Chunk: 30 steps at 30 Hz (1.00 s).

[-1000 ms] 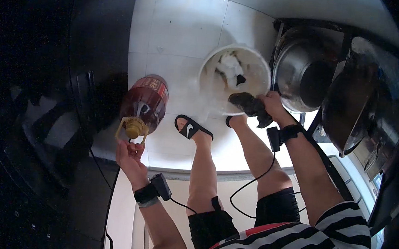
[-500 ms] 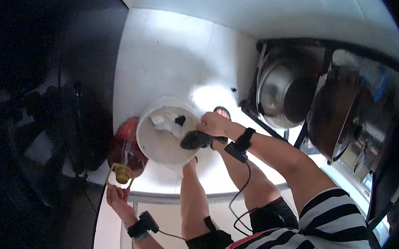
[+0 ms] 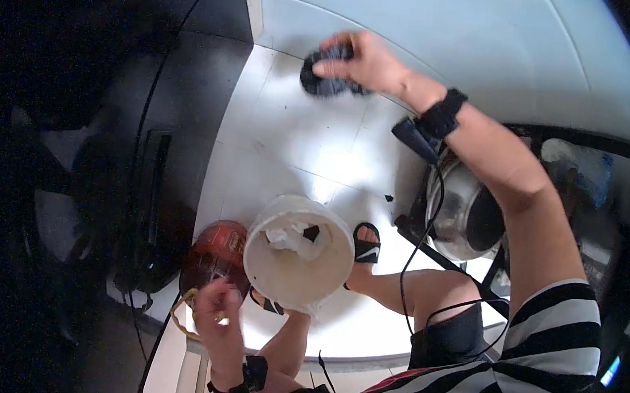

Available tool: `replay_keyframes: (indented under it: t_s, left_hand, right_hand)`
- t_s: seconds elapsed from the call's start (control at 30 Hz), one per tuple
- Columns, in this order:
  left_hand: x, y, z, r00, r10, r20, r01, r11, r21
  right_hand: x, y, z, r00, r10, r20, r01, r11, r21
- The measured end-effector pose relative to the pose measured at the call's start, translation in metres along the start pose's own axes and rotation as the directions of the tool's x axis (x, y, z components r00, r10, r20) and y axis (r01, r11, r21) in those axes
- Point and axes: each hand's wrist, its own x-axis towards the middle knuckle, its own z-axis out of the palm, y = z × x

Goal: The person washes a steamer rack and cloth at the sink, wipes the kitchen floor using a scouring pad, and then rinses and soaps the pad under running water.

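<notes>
My right hand (image 3: pixel 361 62) is closed on a dark grey cloth (image 3: pixel 325 73), held bunched over the floor tiles near the far wall. Below it stands a white bucket (image 3: pixel 257 265), with crumpled white paper (image 3: pixel 283 237) and a small black piece (image 3: pixel 312 233) inside. Left of the bucket is a big red-labelled bottle (image 3: pixel 220 245) with a yellow handle (image 3: pixel 184 319). My left hand (image 3: pixel 220 314) is over the bottle's near end, beside the handle. Its fingers look curled but are blurred, and its grip cannot be made out.
On the right, a dark rack (image 3: pixel 429 241) holds a steel pot (image 3: pixel 452 221) and other cookware. A glossy black cabinet front (image 3: pixel 114 146) runs along the left. My sandalled feet flank the bucket, and a small dark scrap (image 3: pixel 389 198) lies on the floor (image 3: pixel 274 150).
My right hand has carried the dark cloth from the bucket's rim up and away towards the far wall. My left hand has shifted from the handle's end to over the bottle. The view has moved.
</notes>
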Motion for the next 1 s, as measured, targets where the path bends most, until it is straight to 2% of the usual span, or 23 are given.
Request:
replay_keyframes:
  t_s: [0.03,0.07,0.13,0.17,0.2,0.27,0.3,0.33,0.37,0.4,0.43,0.47,0.5,0.57,0.63,0.7,0.73,0.8,0.87,0.9,0.97,1.0]
  left_hand:
    - [0.006,0.012,0.012,0.992,-0.085,0.091,0.088,0.996,-0.033]
    - [0.008,0.000,0.024,0.993,-0.063,0.103,0.071,0.995,-0.076]
    - [0.017,-0.010,0.034,0.986,0.078,0.145,-0.097,0.987,0.125]
    - [0.023,-0.014,0.037,0.986,0.083,0.142,-0.100,0.989,0.110]
    - [0.029,-0.017,0.035,0.973,0.053,0.223,-0.087,0.986,0.146]
    - [0.038,-0.024,0.028,0.942,0.028,0.334,-0.093,0.979,0.179]
    - [0.041,-0.024,0.023,0.934,0.082,0.347,-0.175,0.953,0.246]
    - [0.048,-0.025,0.017,0.921,0.128,0.368,-0.250,0.919,0.306]
    - [0.051,-0.027,0.016,0.939,0.148,0.311,-0.237,0.933,0.271]
    - [0.052,-0.026,0.013,0.952,0.167,0.257,-0.230,0.944,0.237]
    - [0.051,-0.014,0.006,0.959,0.160,0.235,-0.234,0.913,0.334]
    - [0.051,-0.010,0.001,0.972,0.085,0.219,-0.144,0.951,0.272]
    - [0.049,-0.001,-0.006,0.960,0.133,0.245,-0.202,0.938,0.283]
    - [0.046,0.006,-0.012,0.945,0.198,0.261,-0.272,0.918,0.288]
    - [0.043,0.005,-0.012,0.917,0.302,0.260,-0.378,0.867,0.324]
    - [0.043,0.004,-0.012,0.908,0.315,0.276,-0.398,0.855,0.333]
    - [0.044,0.005,-0.010,0.898,0.323,0.299,-0.417,0.843,0.340]
    - [0.049,0.007,-0.008,0.890,0.328,0.317,-0.427,0.843,0.328]
    - [0.053,0.007,-0.002,0.883,0.334,0.329,-0.437,0.842,0.317]
    - [0.055,0.006,0.003,0.887,0.334,0.318,-0.439,0.824,0.358]
    - [0.058,0.006,0.007,0.887,0.349,0.303,-0.448,0.809,0.380]
    - [0.061,0.008,0.010,0.887,0.358,0.293,-0.450,0.811,0.374]
  right_hand:
    - [0.021,-0.005,0.001,0.945,-0.292,-0.145,0.237,0.921,-0.311]
    - [0.037,-0.012,-0.003,0.790,-0.584,-0.189,0.368,0.698,-0.614]
    - [0.061,-0.028,-0.018,0.747,-0.659,-0.093,0.323,0.481,-0.815]
    - [0.062,-0.058,-0.021,0.416,-0.907,-0.070,0.436,0.266,-0.860]
    - [0.061,-0.055,-0.030,0.490,-0.871,0.015,0.247,0.122,-0.961]
    - [0.063,-0.046,-0.035,0.575,-0.814,0.075,0.111,-0.013,-0.994]
    - [0.062,-0.036,-0.034,0.572,-0.816,0.084,0.106,-0.027,-0.994]
    - [0.067,-0.019,-0.025,0.618,-0.778,0.111,0.044,-0.106,-0.993]
    - [0.068,-0.003,-0.019,0.659,-0.740,0.131,-0.017,-0.189,-0.982]
    - [0.068,0.024,-0.012,0.660,-0.738,0.139,-0.024,-0.206,-0.978]
    - [0.068,0.064,-0.004,0.676,-0.711,0.192,0.083,-0.186,-0.979]
    - [0.066,0.104,0.003,0.684,-0.686,0.247,0.184,-0.165,-0.969]
    - [0.053,0.141,0.018,0.780,-0.573,0.250,0.169,-0.192,-0.967]
    - [0.024,0.203,0.041,0.945,-0.209,0.252,0.197,-0.253,-0.947]
    - [0.005,0.210,0.040,0.938,-0.279,0.207,0.168,-0.157,-0.973]
    - [0.006,0.195,0.031,0.895,-0.400,0.197,0.170,-0.101,-0.980]
    - [0.011,0.160,0.017,0.861,-0.472,0.189,0.164,-0.093,-0.982]
    - [0.029,0.100,-0.012,0.721,-0.685,0.103,0.067,-0.079,-0.995]
    - [0.047,0.054,-0.035,0.622,-0.783,-0.017,0.029,0.044,-0.999]
    - [0.044,0.057,-0.030,0.626,-0.780,-0.019,0.032,0.050,-0.998]
    - [0.041,0.060,-0.022,0.580,-0.812,0.066,-0.067,-0.128,-0.990]
    - [0.048,0.063,-0.021,0.573,-0.816,0.075,-0.068,-0.139,-0.988]
